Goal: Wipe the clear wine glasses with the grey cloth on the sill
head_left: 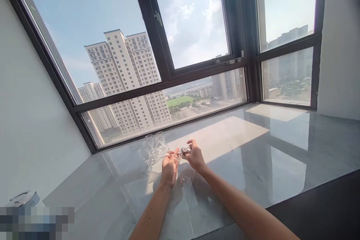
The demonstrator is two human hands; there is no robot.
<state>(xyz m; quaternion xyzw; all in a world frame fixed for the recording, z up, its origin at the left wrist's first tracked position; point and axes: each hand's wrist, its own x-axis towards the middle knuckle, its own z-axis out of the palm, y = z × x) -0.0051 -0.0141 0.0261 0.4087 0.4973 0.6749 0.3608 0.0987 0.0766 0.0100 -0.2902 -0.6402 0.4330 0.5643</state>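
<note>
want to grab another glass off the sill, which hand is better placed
Left, probably: the left hand is beside the glasses, while the right hand holds a small cloth farther away.

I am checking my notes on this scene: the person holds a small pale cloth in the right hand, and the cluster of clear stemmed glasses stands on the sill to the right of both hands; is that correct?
Not quite. The head view shows the stemmed glasses standing to the left of both hands, not the right. The rest holds: the right hand grips a small pale cloth, beside the left hand, over the sill.
</note>
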